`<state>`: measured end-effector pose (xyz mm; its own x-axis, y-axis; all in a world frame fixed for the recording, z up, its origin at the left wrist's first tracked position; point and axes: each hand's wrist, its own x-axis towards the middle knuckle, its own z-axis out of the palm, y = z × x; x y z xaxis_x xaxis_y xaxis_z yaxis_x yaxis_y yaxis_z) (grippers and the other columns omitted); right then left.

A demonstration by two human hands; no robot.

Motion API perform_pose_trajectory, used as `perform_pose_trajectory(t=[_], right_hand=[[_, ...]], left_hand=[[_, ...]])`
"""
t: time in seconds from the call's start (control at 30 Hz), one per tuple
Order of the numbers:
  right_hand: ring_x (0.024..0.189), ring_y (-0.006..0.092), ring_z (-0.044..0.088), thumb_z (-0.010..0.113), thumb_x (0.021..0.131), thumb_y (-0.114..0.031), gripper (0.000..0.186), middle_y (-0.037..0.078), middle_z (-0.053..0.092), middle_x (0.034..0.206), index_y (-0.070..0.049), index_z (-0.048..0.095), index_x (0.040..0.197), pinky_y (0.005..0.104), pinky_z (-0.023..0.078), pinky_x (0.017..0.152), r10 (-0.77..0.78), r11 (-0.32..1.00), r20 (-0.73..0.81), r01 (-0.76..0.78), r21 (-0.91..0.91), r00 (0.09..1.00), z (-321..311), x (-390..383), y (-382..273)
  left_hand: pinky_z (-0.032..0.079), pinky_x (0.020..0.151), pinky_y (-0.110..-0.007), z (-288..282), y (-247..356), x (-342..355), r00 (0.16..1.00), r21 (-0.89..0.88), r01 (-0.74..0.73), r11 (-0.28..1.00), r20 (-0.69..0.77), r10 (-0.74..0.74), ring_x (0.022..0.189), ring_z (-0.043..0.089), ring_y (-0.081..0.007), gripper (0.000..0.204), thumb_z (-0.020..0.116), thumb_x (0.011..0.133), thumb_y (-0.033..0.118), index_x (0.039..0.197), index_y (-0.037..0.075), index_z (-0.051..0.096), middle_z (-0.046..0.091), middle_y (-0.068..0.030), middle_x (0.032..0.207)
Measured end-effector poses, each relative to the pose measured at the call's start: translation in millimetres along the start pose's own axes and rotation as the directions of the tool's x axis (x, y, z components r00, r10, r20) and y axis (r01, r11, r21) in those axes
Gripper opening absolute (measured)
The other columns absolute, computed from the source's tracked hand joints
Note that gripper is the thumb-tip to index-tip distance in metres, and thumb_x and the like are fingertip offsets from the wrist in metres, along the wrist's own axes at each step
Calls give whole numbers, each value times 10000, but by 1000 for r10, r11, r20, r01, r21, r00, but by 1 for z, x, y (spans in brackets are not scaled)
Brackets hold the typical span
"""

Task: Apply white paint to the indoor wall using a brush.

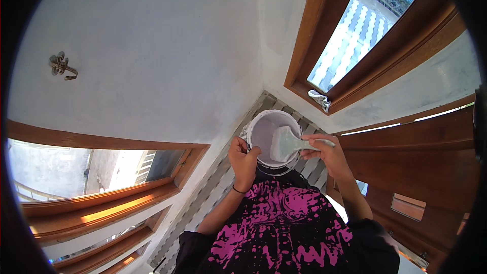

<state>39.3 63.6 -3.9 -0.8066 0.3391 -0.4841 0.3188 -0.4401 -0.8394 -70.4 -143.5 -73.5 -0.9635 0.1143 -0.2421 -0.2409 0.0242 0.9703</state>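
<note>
On my feed, left hand (243,161) clasps bucket (262,126) at left rim; right hand (327,153) grips brush (290,145) by handle, broad end over bucket's mouth. Striped floor (207,198) below.

No words, numbers or signs can be read: not on the bucket (263,128) at the clock's middle, the brush (288,144), or the shirt (281,218) toward six o'clock.
</note>
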Motion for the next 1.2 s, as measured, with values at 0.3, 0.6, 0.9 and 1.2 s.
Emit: perform_pose_trajectory(t=[0.3, 0.6, 0.9, 1.2], right_hand=[[730, 161, 681, 618, 931, -91, 227, 141, 725, 929, 57, 691, 1088, 259, 534, 599, -26, 954, 84, 50, -296, 996, -15, -20, -7], [650, 111, 614, 616, 922, -80, 306, 92, 710, 881, 17, 558, 1207, 261, 480, 559, 510, 767, 146, -371, -523, 848, -27, -13, -2], [561, 84, 503, 591, 966, -258, 232, -7, 564, 673, -59, 553, 1080, 248, 392, 520, 428, 745, 144, -258, -615, 892, -19, 8, 54], [596, 148, 599, 574, 980, -240, 214, 72, 621, 697, -27, 603, 979, 306, 448, 546, 131, 946, -82, -150, -288, 988, 29, 39, 94]], left_hand=[[265, 518, -279, -3, 3, -3, 996, 134, -72, 988, -38, 78, 592, 306, -96, 288, 634, 636, 4, 709, 71, 363, 336, 25, 646], [298, 509, -291, -9, -8, -5, 990, 278, -134, 951, -3, 140, 558, 343, -118, 250, 632, 653, 16, 721, 53, 395, 379, -19, 621], [311, 506, -325, -11, -27, 22, 987, 348, -158, 924, 35, 156, 541, 349, -161, 249, 645, 643, 46, 710, 48, 406, 377, -42, 593], [310, 528, -326, 5, -66, 102, 980, 350, -182, 919, 141, 141, 573, 334, -164, 258, 634, 643, 38, 718, 51, 388, 348, -37, 614]])
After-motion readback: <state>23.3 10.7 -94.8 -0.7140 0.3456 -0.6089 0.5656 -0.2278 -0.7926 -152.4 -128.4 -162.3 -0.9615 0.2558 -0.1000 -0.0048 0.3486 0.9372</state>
